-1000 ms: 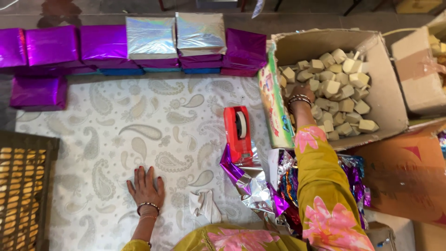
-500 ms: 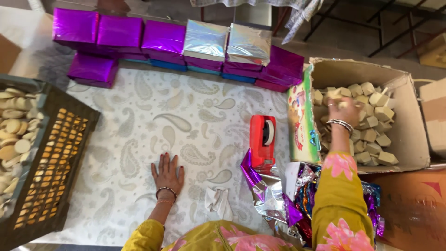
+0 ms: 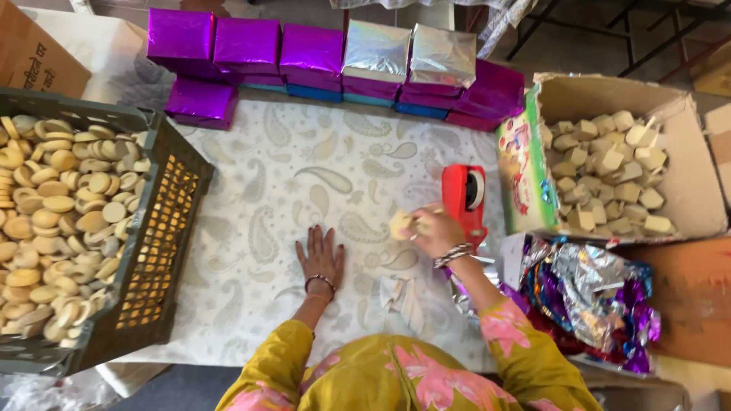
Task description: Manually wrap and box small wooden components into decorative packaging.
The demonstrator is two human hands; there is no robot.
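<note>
My right hand [image 3: 434, 230] holds a pale cream block [image 3: 401, 224] above the patterned white cloth [image 3: 304, 175], just left of a red tape dispenser [image 3: 466, 196]. My left hand [image 3: 320, 257] lies flat on the cloth, fingers spread, holding nothing. A cardboard box [image 3: 685, 129] full of similar pale blocks [image 3: 609, 171] sits to the right. Small white paper pieces [image 3: 403, 293] lie on the cloth below my right hand.
A dark plastic crate [image 3: 164, 228] of round pale biscuits [image 3: 53, 221] stands at the left. Shiny purple and silver wrapped boxes [image 3: 335, 61] line the far edge. A heap of foil wrappers [image 3: 590, 293] lies at the right, beside a brown carton [image 3: 685, 297].
My right hand has come out of the cardboard box with a pale block and moved left over the cloth. The view has shifted, bringing the biscuit crate further in. My left hand stays flat.
</note>
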